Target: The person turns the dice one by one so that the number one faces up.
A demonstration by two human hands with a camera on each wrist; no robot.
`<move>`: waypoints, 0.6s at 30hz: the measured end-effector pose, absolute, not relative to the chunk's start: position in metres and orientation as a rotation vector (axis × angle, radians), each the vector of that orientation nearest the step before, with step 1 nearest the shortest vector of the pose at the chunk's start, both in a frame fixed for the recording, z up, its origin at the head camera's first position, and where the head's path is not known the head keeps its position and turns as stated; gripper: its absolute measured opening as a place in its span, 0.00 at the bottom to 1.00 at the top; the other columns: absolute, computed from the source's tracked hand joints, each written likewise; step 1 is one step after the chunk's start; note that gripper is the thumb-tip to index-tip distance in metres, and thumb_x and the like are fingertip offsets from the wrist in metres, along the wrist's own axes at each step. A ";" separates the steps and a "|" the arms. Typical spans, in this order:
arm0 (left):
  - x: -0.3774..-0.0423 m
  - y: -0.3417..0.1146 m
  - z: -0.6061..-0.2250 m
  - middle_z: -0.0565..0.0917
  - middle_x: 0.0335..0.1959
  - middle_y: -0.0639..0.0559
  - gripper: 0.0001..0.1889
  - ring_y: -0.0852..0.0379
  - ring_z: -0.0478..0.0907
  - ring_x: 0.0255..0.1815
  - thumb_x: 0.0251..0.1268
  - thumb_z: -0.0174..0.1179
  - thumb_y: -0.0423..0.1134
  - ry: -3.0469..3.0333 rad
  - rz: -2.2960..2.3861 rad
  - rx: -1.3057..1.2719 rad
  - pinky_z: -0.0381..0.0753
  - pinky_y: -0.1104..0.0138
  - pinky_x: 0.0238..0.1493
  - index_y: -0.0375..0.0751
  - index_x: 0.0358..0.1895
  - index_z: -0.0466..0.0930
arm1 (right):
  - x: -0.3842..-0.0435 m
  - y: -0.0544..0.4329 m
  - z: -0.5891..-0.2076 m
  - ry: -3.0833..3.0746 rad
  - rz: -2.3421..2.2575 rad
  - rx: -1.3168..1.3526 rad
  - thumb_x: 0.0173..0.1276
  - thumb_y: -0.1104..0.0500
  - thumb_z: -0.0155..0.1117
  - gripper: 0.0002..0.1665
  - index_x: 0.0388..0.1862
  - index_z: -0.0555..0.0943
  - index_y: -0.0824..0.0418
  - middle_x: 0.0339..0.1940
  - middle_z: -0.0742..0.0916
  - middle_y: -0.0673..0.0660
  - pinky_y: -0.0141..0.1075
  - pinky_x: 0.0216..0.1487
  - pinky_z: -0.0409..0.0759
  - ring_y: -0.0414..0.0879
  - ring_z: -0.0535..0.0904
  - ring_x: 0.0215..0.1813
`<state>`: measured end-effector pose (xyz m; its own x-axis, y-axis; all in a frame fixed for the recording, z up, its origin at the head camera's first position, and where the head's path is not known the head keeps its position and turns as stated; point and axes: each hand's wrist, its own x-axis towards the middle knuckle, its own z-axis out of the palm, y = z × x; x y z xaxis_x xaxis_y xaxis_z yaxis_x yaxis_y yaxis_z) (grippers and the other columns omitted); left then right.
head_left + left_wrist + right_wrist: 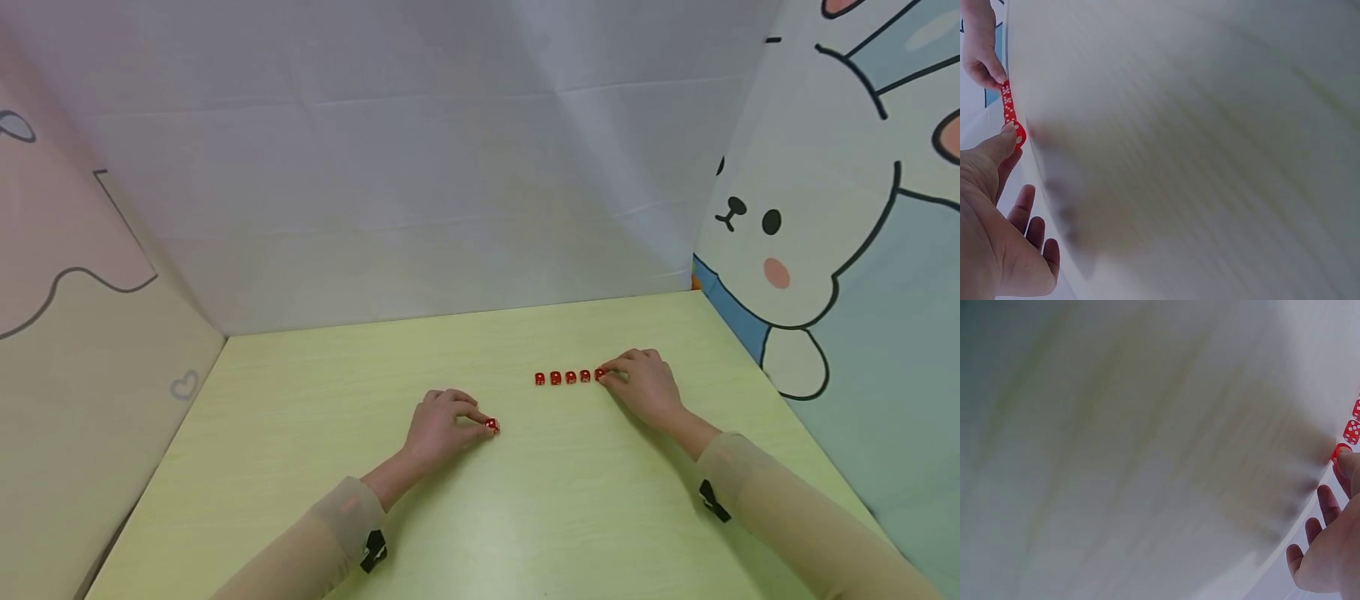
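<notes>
My left hand (444, 429) pinches a red die (492, 425) between thumb and forefinger, left of and nearer to me than a row of red dice. In the left wrist view the same die (1017, 134) shows white pips beside the thumb. My right hand (643, 387) pinches the die (599, 375) at the right end of the row. The rest of the row runs leftward, spaced by small gaps, with a die (540, 378) at its left end. In the right wrist view a die (1352, 432) lies just beyond the pinched one.
The dice row is on a pale yellow-green table (300, 500). A white sheet (450, 183) hangs behind the table. A rabbit-printed panel (795, 250) stands along the right edge and a pink and cream panel (90, 375) along the left.
</notes>
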<state>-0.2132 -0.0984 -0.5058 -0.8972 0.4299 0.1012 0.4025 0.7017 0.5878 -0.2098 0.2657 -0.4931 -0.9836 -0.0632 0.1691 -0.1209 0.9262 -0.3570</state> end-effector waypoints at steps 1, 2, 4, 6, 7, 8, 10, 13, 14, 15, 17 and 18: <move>-0.213 -0.099 -0.506 0.83 0.52 0.55 0.09 0.45 0.72 0.58 0.59 0.75 0.53 2.856 0.968 0.700 0.70 0.47 0.60 0.56 0.37 0.93 | -0.210 0.266 -0.493 -2.931 0.558 0.139 0.74 0.54 0.68 0.13 0.50 0.89 0.58 0.52 0.85 0.63 0.63 0.58 0.70 0.67 0.71 0.61; -0.213 -0.099 -0.507 0.83 0.52 0.55 0.09 0.45 0.72 0.58 0.59 0.75 0.53 2.855 0.966 0.702 0.70 0.47 0.60 0.55 0.37 0.93 | -0.210 0.266 -0.493 -2.932 0.559 0.137 0.74 0.53 0.68 0.13 0.50 0.89 0.58 0.52 0.85 0.63 0.63 0.58 0.70 0.67 0.71 0.61; -0.213 -0.099 -0.508 0.83 0.52 0.56 0.09 0.45 0.72 0.59 0.60 0.75 0.53 2.859 0.951 0.706 0.70 0.47 0.60 0.56 0.37 0.93 | -0.210 0.266 -0.492 -2.932 0.560 0.134 0.74 0.53 0.68 0.13 0.50 0.90 0.58 0.52 0.85 0.63 0.63 0.59 0.70 0.67 0.71 0.61; -0.214 -0.100 -0.509 0.83 0.52 0.56 0.09 0.45 0.73 0.58 0.60 0.75 0.53 2.866 0.940 0.715 0.71 0.47 0.60 0.56 0.37 0.93 | -0.211 0.266 -0.492 -2.929 0.561 0.139 0.73 0.53 0.68 0.13 0.50 0.90 0.58 0.52 0.85 0.63 0.64 0.58 0.70 0.68 0.71 0.61; -0.214 -0.100 -0.510 0.83 0.52 0.56 0.09 0.45 0.73 0.58 0.60 0.75 0.53 2.869 0.934 0.721 0.71 0.47 0.60 0.56 0.37 0.93 | -0.211 0.266 -0.493 -2.928 0.561 0.139 0.73 0.53 0.68 0.13 0.50 0.90 0.57 0.52 0.85 0.63 0.63 0.58 0.70 0.68 0.71 0.61; -0.214 -0.101 -0.510 0.83 0.52 0.55 0.09 0.45 0.73 0.58 0.60 0.74 0.53 2.871 0.931 0.725 0.71 0.47 0.59 0.56 0.38 0.93 | -0.211 0.266 -0.493 -2.927 0.558 0.142 0.73 0.53 0.68 0.13 0.50 0.90 0.57 0.52 0.85 0.63 0.64 0.58 0.70 0.68 0.71 0.61; -0.213 -0.101 -0.509 0.83 0.51 0.56 0.09 0.45 0.73 0.57 0.60 0.74 0.53 2.874 0.927 0.732 0.72 0.48 0.59 0.55 0.38 0.93 | -0.211 0.266 -0.494 -2.926 0.554 0.143 0.73 0.53 0.68 0.12 0.50 0.90 0.57 0.52 0.85 0.63 0.63 0.58 0.70 0.68 0.71 0.61; -0.213 -0.103 -0.508 0.84 0.50 0.56 0.09 0.46 0.74 0.56 0.60 0.74 0.53 2.880 0.920 0.741 0.72 0.49 0.58 0.55 0.38 0.93 | -0.211 0.266 -0.494 -2.927 0.554 0.144 0.73 0.54 0.68 0.13 0.50 0.90 0.57 0.52 0.85 0.63 0.64 0.58 0.70 0.68 0.71 0.61; -0.212 -0.103 -0.507 0.84 0.50 0.56 0.09 0.46 0.74 0.56 0.60 0.74 0.53 2.885 0.913 0.744 0.73 0.49 0.57 0.54 0.38 0.93 | -0.211 0.266 -0.494 -2.927 0.555 0.144 0.73 0.54 0.68 0.13 0.51 0.90 0.58 0.52 0.85 0.63 0.64 0.58 0.70 0.68 0.71 0.61; -0.212 -0.103 -0.507 0.84 0.49 0.56 0.09 0.47 0.74 0.55 0.60 0.74 0.53 2.891 0.905 0.749 0.73 0.50 0.56 0.55 0.37 0.93 | -0.211 0.265 -0.494 -2.928 0.558 0.143 0.74 0.54 0.68 0.13 0.51 0.90 0.58 0.52 0.85 0.63 0.64 0.58 0.70 0.68 0.71 0.61; -0.212 -0.104 -0.508 0.84 0.49 0.57 0.09 0.47 0.74 0.54 0.59 0.75 0.52 2.903 0.883 0.760 0.74 0.51 0.55 0.54 0.37 0.93 | -0.211 0.265 -0.494 -2.930 0.561 0.142 0.74 0.54 0.68 0.13 0.51 0.89 0.58 0.53 0.85 0.64 0.64 0.59 0.70 0.68 0.71 0.61; -0.212 -0.105 -0.508 0.84 0.48 0.57 0.09 0.47 0.74 0.54 0.59 0.75 0.52 2.909 0.874 0.767 0.74 0.51 0.55 0.54 0.37 0.93 | -0.211 0.265 -0.494 -2.931 0.561 0.142 0.74 0.54 0.68 0.13 0.51 0.89 0.58 0.53 0.85 0.64 0.64 0.59 0.69 0.68 0.71 0.61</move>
